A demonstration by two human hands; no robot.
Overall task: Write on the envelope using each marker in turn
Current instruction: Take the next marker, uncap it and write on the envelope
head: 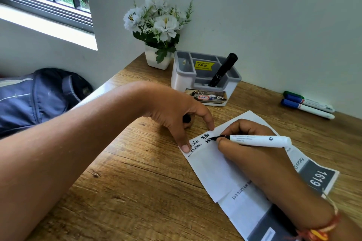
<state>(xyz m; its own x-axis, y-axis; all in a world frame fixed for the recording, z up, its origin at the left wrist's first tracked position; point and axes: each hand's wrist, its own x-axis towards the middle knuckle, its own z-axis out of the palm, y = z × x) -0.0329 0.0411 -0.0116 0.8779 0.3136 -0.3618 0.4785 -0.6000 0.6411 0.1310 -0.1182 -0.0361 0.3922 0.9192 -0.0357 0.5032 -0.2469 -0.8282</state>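
White envelope (205,166), partly written on, on the wooden desk (137,182) towards its near right corner.
Pinned at its far end by left hand (172,109) thumb and forefinger, black cap (187,118) tucked in curled fingers; touched by marker (258,140) gripped in right hand (250,152).

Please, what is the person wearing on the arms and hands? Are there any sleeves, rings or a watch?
No sleeves show: both forearms are bare. The right hand has a thread bracelet in red, orange and yellow round its wrist, with a thin pale strand above it. The left hand shows no ring, watch or band.
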